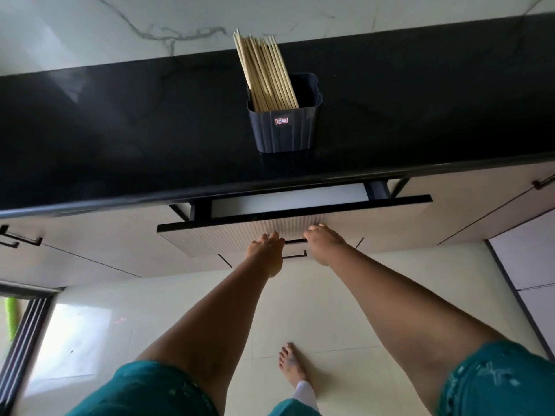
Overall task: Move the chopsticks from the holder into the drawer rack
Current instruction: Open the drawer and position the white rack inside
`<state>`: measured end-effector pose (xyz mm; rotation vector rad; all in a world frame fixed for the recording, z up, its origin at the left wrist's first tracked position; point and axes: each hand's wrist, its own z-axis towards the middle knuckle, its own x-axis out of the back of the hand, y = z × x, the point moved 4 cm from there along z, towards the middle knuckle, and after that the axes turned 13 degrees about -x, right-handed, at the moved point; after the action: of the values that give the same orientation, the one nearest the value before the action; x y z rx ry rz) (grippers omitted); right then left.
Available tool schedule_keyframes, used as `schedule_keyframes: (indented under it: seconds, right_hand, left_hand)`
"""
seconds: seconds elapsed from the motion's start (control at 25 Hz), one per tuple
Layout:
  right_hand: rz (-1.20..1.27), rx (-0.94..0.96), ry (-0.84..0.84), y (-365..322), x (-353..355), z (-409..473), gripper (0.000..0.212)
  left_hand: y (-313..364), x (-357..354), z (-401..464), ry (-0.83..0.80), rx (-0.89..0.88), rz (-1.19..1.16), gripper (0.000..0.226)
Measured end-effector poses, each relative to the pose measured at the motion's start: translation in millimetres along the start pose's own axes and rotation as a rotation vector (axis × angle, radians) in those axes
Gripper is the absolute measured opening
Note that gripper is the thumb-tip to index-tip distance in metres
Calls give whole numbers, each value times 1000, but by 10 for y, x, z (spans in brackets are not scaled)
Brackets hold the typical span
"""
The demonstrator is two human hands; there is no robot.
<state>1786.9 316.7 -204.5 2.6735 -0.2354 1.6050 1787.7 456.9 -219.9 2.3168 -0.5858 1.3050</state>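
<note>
A dark blue holder [283, 130] stands on the black countertop [120, 130], with several pale wooden chopsticks [264, 70] leaning back to the left in it. Below the counter edge a drawer [375, 217] with a ribbed beige front is pulled out a little, and a white strip of its inside shows. My left hand [267, 250] and my right hand [322, 244] both grip the drawer's black handle [295, 241] from either side. The rack inside the drawer is hidden.
Closed beige cabinet fronts with black handles [18, 238] flank the drawer on both sides. A marble wall [150, 22] rises behind the counter. My bare foot [291, 367] stands on the cream tiled floor, and a dark door frame [24, 331] is at the lower left.
</note>
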Motion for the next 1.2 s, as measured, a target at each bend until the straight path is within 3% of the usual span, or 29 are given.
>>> schedule_keyframes:
  seconds: [0.32, 0.68, 1.08, 1.2]
  right_hand:
    - [120, -5, -39, 279, -970, -1654, 54]
    - [5, 31, -118, 429, -1856, -3123, 67]
    - [-10, 22, -204, 426, -2019, -3414, 77]
    - [76, -43, -125, 383, -1731, -3487, 58]
  left_hand:
    - [898, -986, -1397, -153, -1, 127, 71]
    - [1791, -1836, -2640, -204, 60, 22, 77]
    - [1960, -1821, -2808, -184, 84, -55, 81]
    - [2003, -1629, -2796, -53, 44, -311, 59]
